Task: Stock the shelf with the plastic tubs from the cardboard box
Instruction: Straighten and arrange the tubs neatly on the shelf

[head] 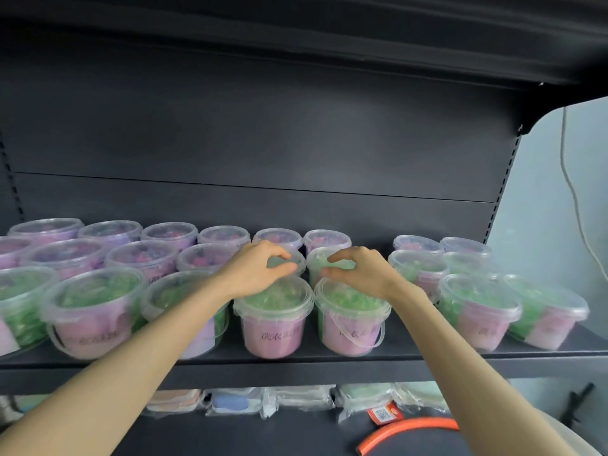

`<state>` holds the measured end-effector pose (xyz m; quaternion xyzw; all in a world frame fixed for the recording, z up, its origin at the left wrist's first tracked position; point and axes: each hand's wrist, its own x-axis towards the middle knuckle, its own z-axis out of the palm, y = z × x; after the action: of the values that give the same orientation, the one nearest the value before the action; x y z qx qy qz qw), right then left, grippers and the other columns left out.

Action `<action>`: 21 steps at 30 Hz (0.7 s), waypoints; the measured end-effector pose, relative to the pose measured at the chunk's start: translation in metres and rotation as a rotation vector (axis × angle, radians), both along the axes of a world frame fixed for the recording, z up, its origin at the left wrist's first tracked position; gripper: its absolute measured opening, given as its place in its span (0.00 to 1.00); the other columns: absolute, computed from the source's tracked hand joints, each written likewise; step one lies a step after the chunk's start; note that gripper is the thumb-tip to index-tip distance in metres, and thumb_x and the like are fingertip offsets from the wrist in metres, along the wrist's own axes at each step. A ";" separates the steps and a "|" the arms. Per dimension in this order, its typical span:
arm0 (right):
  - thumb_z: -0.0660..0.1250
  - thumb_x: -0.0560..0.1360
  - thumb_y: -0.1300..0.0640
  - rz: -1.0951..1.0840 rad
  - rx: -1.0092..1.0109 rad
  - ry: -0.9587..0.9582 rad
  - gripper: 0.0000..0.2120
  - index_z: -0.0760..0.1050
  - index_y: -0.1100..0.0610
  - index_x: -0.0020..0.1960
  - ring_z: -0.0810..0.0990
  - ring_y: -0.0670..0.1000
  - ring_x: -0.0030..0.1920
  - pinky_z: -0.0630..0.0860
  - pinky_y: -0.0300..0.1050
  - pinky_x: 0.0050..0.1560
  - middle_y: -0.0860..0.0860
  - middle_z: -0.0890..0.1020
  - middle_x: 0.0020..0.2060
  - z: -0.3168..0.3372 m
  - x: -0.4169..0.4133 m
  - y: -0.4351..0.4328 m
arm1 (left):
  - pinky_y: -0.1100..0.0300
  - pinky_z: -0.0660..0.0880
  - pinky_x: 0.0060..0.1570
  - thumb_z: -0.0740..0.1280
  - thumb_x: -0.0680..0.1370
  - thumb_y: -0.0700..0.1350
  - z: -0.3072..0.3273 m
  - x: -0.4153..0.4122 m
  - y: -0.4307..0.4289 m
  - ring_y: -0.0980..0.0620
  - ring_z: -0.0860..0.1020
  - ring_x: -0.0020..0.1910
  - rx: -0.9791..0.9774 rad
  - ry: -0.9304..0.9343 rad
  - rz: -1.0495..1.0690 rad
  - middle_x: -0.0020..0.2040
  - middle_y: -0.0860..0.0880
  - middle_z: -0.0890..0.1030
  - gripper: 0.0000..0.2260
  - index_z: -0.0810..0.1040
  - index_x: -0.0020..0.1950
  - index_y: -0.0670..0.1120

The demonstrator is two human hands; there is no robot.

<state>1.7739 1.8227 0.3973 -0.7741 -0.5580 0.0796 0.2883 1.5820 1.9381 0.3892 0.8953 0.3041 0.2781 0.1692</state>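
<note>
Several clear plastic tubs with pink labels and green or purple contents stand in three rows on the black shelf (329, 358). My left hand (260, 269) hovers over the lid of a front-row tub (273, 324), its fingers loosely curled and holding nothing. Just to the right, my right hand (357, 273) is poised the same way above the neighbouring front-row tub (350, 327), thumb and forefinger apart. Whether the palms touch the lids is unclear. The cardboard box is out of view.
A bare gap (371, 245) shows in the back rows right of centre. The upper shelf (296, 44) overhangs. On the lower shelf lie wrapped packets (296, 398) and an orange hose ring (404, 429). A white cable (572, 192) hangs at the right.
</note>
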 end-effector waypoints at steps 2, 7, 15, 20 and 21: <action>0.69 0.70 0.40 0.020 0.064 -0.003 0.21 0.78 0.47 0.59 0.74 0.52 0.63 0.71 0.45 0.59 0.48 0.79 0.61 -0.007 -0.011 -0.024 | 0.62 0.65 0.58 0.66 0.74 0.57 -0.009 -0.015 -0.022 0.56 0.72 0.62 0.044 -0.094 -0.070 0.59 0.56 0.78 0.15 0.80 0.57 0.51; 0.72 0.66 0.39 0.000 0.203 -0.094 0.24 0.77 0.42 0.60 0.66 0.54 0.67 0.61 0.51 0.69 0.46 0.74 0.66 -0.038 -0.038 -0.065 | 0.58 0.61 0.65 0.68 0.71 0.61 -0.039 -0.034 -0.056 0.54 0.68 0.66 0.234 -0.006 -0.096 0.65 0.54 0.74 0.25 0.75 0.64 0.52; 0.74 0.68 0.57 -0.073 0.338 -0.091 0.31 0.71 0.45 0.68 0.48 0.60 0.74 0.50 0.52 0.74 0.56 0.55 0.75 -0.071 -0.054 -0.071 | 0.52 0.50 0.69 0.71 0.73 0.50 -0.066 -0.032 -0.076 0.41 0.65 0.67 0.453 -0.136 0.035 0.66 0.43 0.72 0.22 0.75 0.65 0.45; 0.80 0.63 0.54 -0.126 0.454 0.235 0.60 0.38 0.53 0.77 0.44 0.52 0.77 0.53 0.51 0.74 0.54 0.41 0.77 -0.097 -0.057 -0.074 | 0.48 0.61 0.68 0.76 0.68 0.42 -0.107 -0.029 -0.116 0.40 0.63 0.69 0.343 -0.490 0.218 0.68 0.36 0.65 0.34 0.63 0.69 0.41; 0.80 0.63 0.52 -0.147 0.452 0.282 0.62 0.34 0.53 0.76 0.49 0.52 0.76 0.57 0.52 0.74 0.52 0.46 0.77 -0.100 -0.057 -0.073 | 0.47 0.63 0.66 0.77 0.67 0.43 -0.114 -0.026 -0.123 0.39 0.64 0.67 0.293 -0.542 0.293 0.67 0.35 0.66 0.36 0.62 0.69 0.40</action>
<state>1.7169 1.7493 0.2971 -0.7098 -0.4583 0.0387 0.5335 1.5556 1.8156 0.2756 0.7504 0.3306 0.5679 0.0718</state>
